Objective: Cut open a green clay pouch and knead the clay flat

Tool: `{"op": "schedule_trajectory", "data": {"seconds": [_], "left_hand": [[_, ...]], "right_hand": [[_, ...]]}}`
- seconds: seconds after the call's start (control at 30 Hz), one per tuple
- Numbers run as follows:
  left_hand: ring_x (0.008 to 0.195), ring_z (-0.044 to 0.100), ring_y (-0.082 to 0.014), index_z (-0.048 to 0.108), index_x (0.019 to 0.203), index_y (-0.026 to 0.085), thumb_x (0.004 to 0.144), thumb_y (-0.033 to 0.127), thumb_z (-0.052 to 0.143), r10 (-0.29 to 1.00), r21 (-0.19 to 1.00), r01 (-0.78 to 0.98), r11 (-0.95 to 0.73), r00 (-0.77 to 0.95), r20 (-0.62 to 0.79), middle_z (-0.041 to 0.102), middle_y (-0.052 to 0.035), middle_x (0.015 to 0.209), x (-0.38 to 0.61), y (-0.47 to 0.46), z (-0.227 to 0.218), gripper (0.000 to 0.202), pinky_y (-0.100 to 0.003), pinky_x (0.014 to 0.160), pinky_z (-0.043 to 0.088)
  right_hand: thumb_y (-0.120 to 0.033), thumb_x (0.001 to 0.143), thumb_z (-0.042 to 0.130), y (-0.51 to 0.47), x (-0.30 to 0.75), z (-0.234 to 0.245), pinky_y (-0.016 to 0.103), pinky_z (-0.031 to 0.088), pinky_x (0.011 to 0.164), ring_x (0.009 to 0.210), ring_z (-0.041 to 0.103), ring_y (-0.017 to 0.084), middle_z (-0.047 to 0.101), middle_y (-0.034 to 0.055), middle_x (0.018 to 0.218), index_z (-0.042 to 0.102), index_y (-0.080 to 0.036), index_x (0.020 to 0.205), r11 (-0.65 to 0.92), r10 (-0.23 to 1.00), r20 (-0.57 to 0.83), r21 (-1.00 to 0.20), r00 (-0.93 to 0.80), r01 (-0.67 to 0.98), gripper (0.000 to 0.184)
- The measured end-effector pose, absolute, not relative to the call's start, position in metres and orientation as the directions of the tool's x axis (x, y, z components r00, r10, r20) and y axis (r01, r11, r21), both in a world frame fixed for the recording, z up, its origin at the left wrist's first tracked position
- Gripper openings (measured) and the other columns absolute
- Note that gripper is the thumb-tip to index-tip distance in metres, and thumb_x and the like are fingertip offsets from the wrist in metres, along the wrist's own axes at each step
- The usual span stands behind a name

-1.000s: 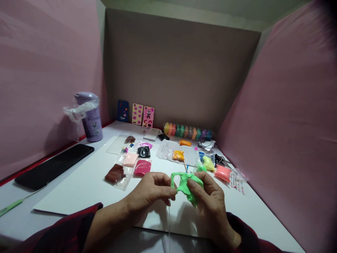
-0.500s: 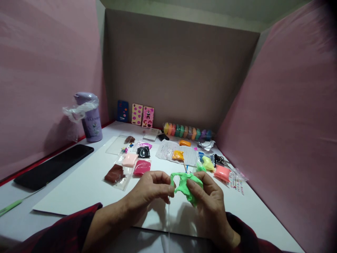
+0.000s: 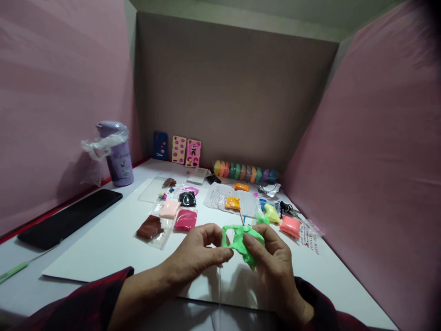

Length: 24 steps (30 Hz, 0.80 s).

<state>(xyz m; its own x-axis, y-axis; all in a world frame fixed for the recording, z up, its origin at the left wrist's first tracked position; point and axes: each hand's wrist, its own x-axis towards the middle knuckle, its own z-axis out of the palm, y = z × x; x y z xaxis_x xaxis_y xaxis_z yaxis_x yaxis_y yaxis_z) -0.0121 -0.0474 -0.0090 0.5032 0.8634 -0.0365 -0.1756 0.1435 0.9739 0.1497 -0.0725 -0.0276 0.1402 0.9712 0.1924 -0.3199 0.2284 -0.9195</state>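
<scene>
Right now, your right hand [image 3: 275, 257] is clamped on the green clay piece [image 3: 241, 249], thumb pressed across its face, and your left hand [image 3: 201, 246] pinches its left edge, beside the open gap. You've got it raised above the white board [image 3: 103, 250], between both hands. Just past your left hand lies the crimson packet [image 3: 186, 219]; beyond your right, the coral packet [image 3: 290, 226].
</scene>
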Motion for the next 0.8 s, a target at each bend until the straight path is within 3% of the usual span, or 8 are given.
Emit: {"op": "schedule_trajectory", "data": {"seconds": [0.27,0.47,0.63,0.8], "left_hand": [[0.059,0.050,-0.0101,0.057,0.067,0.012,0.074,0.032,0.067,0.871,0.990,-0.127,0.065,0.491,0.006,0.058,0.0001,0.061,-0.0105,-0.0510,0.0005,0.023,-0.023,0.060,0.039],[0.060,0.052,-0.0126,0.059,0.068,0.013,0.076,0.035,0.062,0.870,0.983,-0.154,0.101,0.492,-0.012,0.062,-0.0030,0.062,-0.0118,-0.0470,-0.0010,0.024,-0.026,0.062,0.041],[0.060,0.053,-0.0131,0.057,0.070,0.014,0.072,0.039,0.068,0.870,0.982,-0.140,0.124,0.491,-0.039,0.062,-0.0027,0.062,-0.0124,-0.0453,-0.0038,0.028,-0.026,0.060,0.042],[0.057,0.052,-0.0117,0.056,0.066,0.013,0.069,0.031,0.070,0.877,0.986,-0.128,0.103,0.479,-0.029,0.061,-0.0014,0.058,-0.0112,-0.0484,-0.0029,0.023,-0.025,0.058,0.041]], "right_hand": [[-0.035,0.073,0.074,-0.0742,0.1486,-0.0252,0.021,0.036,0.050,0.055,0.047,0.011,0.055,-0.0025,0.063,0.054,-0.019,0.076,0.256,0.963,0.219,-0.922,0.154,-0.291,0.026],[-0.036,0.072,0.075,-0.0774,0.1471,-0.0219,0.020,0.037,0.049,0.054,0.047,0.010,0.055,-0.0033,0.062,0.055,-0.020,0.076,0.264,0.959,0.224,-0.927,0.172,-0.267,0.026],[-0.035,0.071,0.075,-0.0791,0.1450,-0.0211,0.020,0.038,0.048,0.053,0.046,0.009,0.054,-0.0033,0.061,0.055,-0.019,0.074,0.281,0.953,0.240,-0.930,0.185,-0.239,0.026],[-0.034,0.073,0.074,-0.0809,0.1445,-0.0207,0.019,0.038,0.046,0.052,0.045,0.008,0.052,-0.0040,0.061,0.054,-0.019,0.074,0.300,0.948,0.267,-0.930,0.172,-0.213,0.025]]}}
